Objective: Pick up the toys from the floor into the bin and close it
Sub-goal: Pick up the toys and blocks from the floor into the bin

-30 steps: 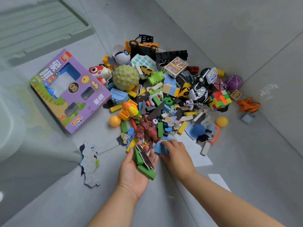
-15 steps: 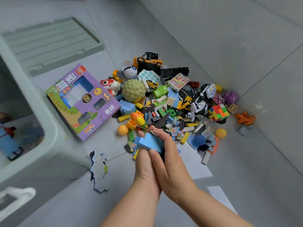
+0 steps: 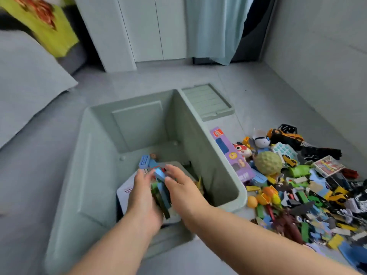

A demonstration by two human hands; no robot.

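A pale green bin (image 3: 208, 155) stands open on the floor, with a few toys and a white box in its bottom. Both my hands are over its opening, cupped against each other. My left hand (image 3: 142, 197) and my right hand (image 3: 183, 188) press a handful of blue and green toy blocks (image 3: 161, 190) between them. The bin's lid (image 3: 207, 102) lies flat on the floor behind the bin's right corner. The toy pile (image 3: 297, 185) covers the floor to the right of the bin.
A purple game box (image 3: 231, 155) leans at the bin's right wall. A green bumpy ball (image 3: 268, 162) and a yellow toy loader (image 3: 286, 135) sit in the pile. A grey bed edge (image 3: 29, 80) is at left, a white cabinet (image 3: 139, 28) and curtain (image 3: 214, 28) behind.
Both hands closed around a handful of blocks, lifted it off the pile and carried it left, over the open bin. The view swung left and up with them.
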